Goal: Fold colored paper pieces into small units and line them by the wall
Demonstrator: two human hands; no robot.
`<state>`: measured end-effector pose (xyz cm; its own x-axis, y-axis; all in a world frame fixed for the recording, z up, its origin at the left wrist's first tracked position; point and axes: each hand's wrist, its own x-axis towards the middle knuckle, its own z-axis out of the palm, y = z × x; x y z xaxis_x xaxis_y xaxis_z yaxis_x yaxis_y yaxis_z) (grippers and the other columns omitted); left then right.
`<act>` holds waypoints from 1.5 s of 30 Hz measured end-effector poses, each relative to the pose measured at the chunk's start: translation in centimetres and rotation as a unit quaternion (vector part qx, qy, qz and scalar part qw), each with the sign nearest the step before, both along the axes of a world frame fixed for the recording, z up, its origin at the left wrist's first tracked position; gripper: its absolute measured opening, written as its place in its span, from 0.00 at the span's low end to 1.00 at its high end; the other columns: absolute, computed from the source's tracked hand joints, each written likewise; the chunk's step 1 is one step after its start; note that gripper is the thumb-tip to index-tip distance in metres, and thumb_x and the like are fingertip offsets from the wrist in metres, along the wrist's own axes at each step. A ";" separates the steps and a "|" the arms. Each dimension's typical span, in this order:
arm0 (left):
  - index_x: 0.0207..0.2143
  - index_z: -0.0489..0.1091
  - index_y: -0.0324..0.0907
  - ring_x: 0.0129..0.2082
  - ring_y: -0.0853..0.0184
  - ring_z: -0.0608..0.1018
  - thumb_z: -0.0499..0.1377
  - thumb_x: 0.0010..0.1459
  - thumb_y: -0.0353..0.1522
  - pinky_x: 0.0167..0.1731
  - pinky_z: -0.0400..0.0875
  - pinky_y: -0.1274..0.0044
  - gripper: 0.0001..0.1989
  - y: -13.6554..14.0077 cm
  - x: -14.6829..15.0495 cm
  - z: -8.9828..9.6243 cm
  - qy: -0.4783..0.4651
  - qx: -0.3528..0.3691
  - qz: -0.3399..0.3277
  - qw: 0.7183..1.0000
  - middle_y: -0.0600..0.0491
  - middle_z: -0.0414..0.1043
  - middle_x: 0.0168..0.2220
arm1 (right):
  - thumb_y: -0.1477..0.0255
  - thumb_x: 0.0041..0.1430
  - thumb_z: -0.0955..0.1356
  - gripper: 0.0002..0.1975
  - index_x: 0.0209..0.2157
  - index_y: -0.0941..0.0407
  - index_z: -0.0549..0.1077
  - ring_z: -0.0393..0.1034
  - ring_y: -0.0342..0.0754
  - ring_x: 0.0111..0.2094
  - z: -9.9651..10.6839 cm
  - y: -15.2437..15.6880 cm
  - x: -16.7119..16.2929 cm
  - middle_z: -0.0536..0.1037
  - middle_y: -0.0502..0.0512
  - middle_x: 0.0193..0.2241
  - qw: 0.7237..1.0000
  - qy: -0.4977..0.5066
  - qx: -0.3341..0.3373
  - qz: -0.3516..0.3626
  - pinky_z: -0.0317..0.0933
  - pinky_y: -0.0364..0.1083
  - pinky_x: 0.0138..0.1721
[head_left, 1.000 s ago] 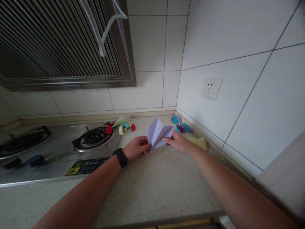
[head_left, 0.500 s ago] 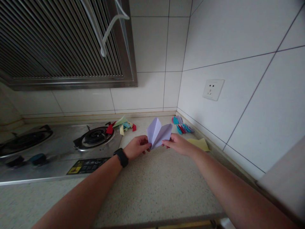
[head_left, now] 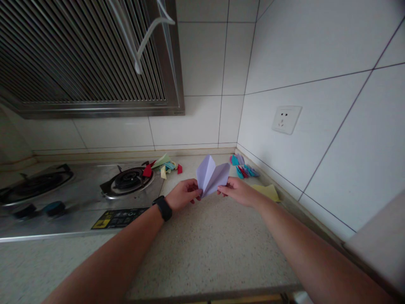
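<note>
A folded sheet of lilac paper [head_left: 212, 174] is held up above the speckled counter [head_left: 215, 249], its two flaps spreading upward from a crease. My left hand [head_left: 186, 194] pinches its lower left edge between thumb and fingers. On the opposite side, my right hand [head_left: 236, 190] grips the lower right edge the same way. Yellow paper [head_left: 268, 192] lies on the counter behind my right wrist. Small folded pieces in blue, pink and lilac [head_left: 247, 171] are bunched near the wall corner.
Red, yellow and green paper pieces [head_left: 167, 165] lie beside the right burner [head_left: 128, 180] of the steel gas stove [head_left: 79, 211], partly on it. A range hood [head_left: 95, 112] hangs above. The tiled right wall carries a socket [head_left: 286, 120].
The view has shifted slightly, so everything sits a little differently in the frame. Both hands keep their hold on the lilac paper, whose shape looks the same.
</note>
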<state>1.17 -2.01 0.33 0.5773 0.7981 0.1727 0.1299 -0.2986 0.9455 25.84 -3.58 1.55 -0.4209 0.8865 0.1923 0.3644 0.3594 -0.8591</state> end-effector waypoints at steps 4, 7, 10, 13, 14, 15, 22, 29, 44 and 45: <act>0.35 0.66 0.39 0.28 0.70 0.76 0.60 0.55 0.41 0.22 0.68 0.82 0.14 -0.1 0.0 0.1 0.000 0.003 0.004 1.000 0.53 0.71 0.29 | 0.64 0.59 0.66 0.12 0.34 0.59 0.73 0.69 0.44 0.31 0.1 -0.1 0.0 0.77 0.57 0.33 1.000 -0.006 0.001 -0.002 0.63 0.45 0.35; 0.35 0.66 0.39 0.28 0.70 0.76 0.60 0.55 0.41 0.22 0.68 0.82 0.14 -0.1 0.0 0.2 0.003 0.011 0.007 1.000 0.53 0.72 0.29 | 0.64 0.59 0.66 0.11 0.35 0.59 0.73 0.69 0.44 0.31 0.2 -0.1 0.1 0.77 0.56 0.33 1.000 -0.006 0.000 -0.001 0.63 0.44 0.35; 0.35 0.66 0.39 0.28 0.70 0.76 0.60 0.55 0.41 0.22 0.68 0.81 0.14 -0.1 0.0 0.2 -0.003 0.013 0.005 1.000 0.53 0.71 0.29 | 0.64 0.59 0.66 0.11 0.35 0.59 0.73 0.69 0.44 0.32 0.2 -0.1 0.1 0.77 0.56 0.33 1.000 -0.012 0.004 0.004 0.63 0.44 0.35; 0.35 0.66 0.38 0.28 0.70 0.76 0.60 0.55 0.41 0.22 0.68 0.82 0.15 -0.1 0.0 0.2 -0.008 0.014 0.003 1.000 0.53 0.71 0.29 | 0.64 0.59 0.65 0.11 0.34 0.59 0.73 0.69 0.44 0.31 0.1 -0.1 0.1 0.77 0.56 0.33 1.000 -0.021 0.008 0.004 0.63 0.44 0.35; 0.35 0.66 0.38 0.27 0.70 0.76 0.60 0.55 0.42 0.22 0.68 0.82 0.15 -0.1 0.0 0.2 -0.008 0.016 0.002 1.000 0.53 0.71 0.29 | 0.64 0.59 0.65 0.11 0.35 0.59 0.73 0.69 0.44 0.31 0.1 -0.1 0.2 0.77 0.56 0.33 1.000 -0.023 0.008 0.003 0.63 0.44 0.35; 0.35 0.66 0.38 0.27 0.70 0.76 0.60 0.55 0.42 0.22 0.68 0.82 0.15 -0.1 0.0 0.2 -0.008 0.017 0.002 1.000 0.52 0.71 0.29 | 0.64 0.59 0.65 0.12 0.35 0.59 0.73 0.69 0.44 0.31 0.1 -0.1 0.2 0.77 0.56 0.33 1.000 -0.026 0.008 0.002 0.63 0.44 0.35; 0.35 0.66 0.39 0.27 0.70 0.76 0.60 0.55 0.42 0.21 0.67 0.82 0.15 0.0 -0.1 0.1 -0.014 0.015 0.005 1.000 0.53 0.71 0.30 | 0.64 0.59 0.65 0.12 0.35 0.59 0.73 0.69 0.44 0.31 -0.2 0.2 0.3 0.77 0.55 0.33 0.999 -0.033 0.020 0.008 0.62 0.44 0.34; 0.35 0.65 0.38 0.27 0.71 0.75 0.60 0.55 0.40 0.21 0.67 0.82 0.14 0.0 0.0 0.1 -0.022 0.010 0.002 1.000 0.53 0.70 0.30 | 0.64 0.60 0.65 0.12 0.37 0.59 0.74 0.69 0.44 0.31 -0.3 0.2 0.3 0.77 0.56 0.33 0.999 -0.037 0.017 0.008 0.62 0.43 0.33; 0.35 0.65 0.38 0.27 0.71 0.75 0.60 0.56 0.40 0.21 0.68 0.82 0.13 0.1 0.0 0.0 -0.023 0.007 0.003 1.000 0.53 0.70 0.29 | 0.65 0.60 0.65 0.12 0.38 0.58 0.74 0.69 0.44 0.31 -0.2 0.2 0.3 0.77 0.55 0.33 0.998 -0.051 0.027 0.016 0.62 0.43 0.33; 0.35 0.65 0.38 0.27 0.71 0.75 0.60 0.56 0.40 0.21 0.68 0.82 0.13 0.1 0.0 0.0 -0.025 0.007 0.003 1.000 0.53 0.71 0.29 | 0.65 0.60 0.65 0.12 0.38 0.58 0.74 0.69 0.44 0.31 -0.2 0.2 0.3 0.77 0.56 0.33 0.998 -0.051 0.025 0.016 0.62 0.43 0.33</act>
